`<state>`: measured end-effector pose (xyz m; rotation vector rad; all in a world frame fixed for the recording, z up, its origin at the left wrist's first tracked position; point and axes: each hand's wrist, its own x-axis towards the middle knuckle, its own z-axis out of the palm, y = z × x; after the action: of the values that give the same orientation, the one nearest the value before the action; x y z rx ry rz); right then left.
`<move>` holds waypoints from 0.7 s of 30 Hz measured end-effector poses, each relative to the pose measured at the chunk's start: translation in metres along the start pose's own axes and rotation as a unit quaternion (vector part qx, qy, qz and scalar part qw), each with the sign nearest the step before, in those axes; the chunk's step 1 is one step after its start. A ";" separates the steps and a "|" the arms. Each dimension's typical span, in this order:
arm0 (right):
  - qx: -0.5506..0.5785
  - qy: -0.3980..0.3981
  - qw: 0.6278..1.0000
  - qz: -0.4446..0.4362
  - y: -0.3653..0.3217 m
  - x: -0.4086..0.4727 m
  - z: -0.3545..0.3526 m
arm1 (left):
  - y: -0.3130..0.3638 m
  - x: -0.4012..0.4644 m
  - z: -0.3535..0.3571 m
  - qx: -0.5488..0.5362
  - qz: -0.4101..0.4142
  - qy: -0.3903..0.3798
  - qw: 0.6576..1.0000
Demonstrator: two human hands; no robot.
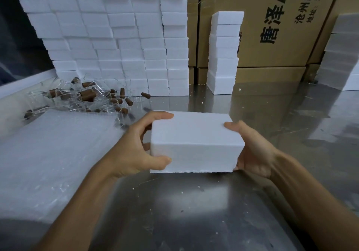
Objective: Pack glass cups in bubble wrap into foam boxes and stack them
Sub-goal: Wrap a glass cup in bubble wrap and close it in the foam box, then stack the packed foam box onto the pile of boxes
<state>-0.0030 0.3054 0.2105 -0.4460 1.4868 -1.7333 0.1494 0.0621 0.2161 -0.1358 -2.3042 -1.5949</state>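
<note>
The foam box (pixel 196 142), closed and white, sits low over the steel worktop (pixel 194 202), near its front edge, held at both ends. The left hand (pixel 132 149) has its grip curled round the left end, thumb on the front face, fingers over the top; the right hand (pixel 250 149) cups the right end the same way. To the left lies a sheet of bubble wrap (pixel 54 153), and beyond it loose glass cups (pixel 70 97) with brown corks. This looks like the stacking step: the box probably goes next onto the short stack (pixel 223 52) behind, set squarely so the column stays upright.
</note>
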 end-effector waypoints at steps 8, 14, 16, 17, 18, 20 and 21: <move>0.104 0.091 0.989 -0.055 0.008 0.009 0.039 | 0.000 0.019 0.046 -0.390 -0.116 0.211 0.889; 0.026 0.097 0.991 -0.083 0.023 0.008 0.063 | 0.005 0.021 0.050 -0.395 -0.222 0.304 0.838; -0.040 0.126 0.982 -0.132 0.026 0.008 0.069 | 0.006 0.020 0.040 -0.373 -0.241 0.307 0.842; -0.091 0.142 0.969 -0.182 0.028 0.008 0.069 | 0.006 0.020 0.035 -0.364 -0.247 0.304 0.845; -0.179 0.151 0.941 -0.244 0.029 0.007 0.069 | 0.007 0.020 0.030 -0.361 -0.254 0.300 0.845; -0.408 0.129 0.836 -0.343 0.027 0.003 0.063 | 0.008 0.019 0.021 -0.360 -0.278 0.285 0.843; -0.498 0.108 0.776 -0.371 0.027 0.003 0.059 | 0.007 0.018 0.017 -0.357 -0.294 0.277 0.842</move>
<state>0.0455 0.2641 0.1995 -1.6006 2.5932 -1.3587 0.1303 0.0789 0.2232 0.8282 -1.2671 -2.3239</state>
